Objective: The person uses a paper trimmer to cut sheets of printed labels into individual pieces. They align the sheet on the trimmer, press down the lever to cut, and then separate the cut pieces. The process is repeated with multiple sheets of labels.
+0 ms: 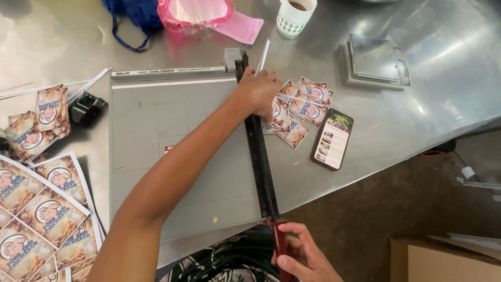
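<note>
There was one paper trimmer (182, 151), one phone (332, 139), one cup (295, 16), one metal scale (376, 61), and two hands: left hand (258, 93), right hand (302, 256).

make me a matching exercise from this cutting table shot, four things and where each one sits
Things:
1. phone
2. mug
3. uncut sheets
4. right hand

Places:
A. far edge of the table, beyond the trimmer
B. on the trimmer's red handle, at the near edge
C. right of the cut cards, screen up
D. left of the trimmer, near corner

Pairs: 1-C, 2-A, 3-D, 4-B

The left hand presses down by the blade, next to the cut cards, on the trimmer.
</note>
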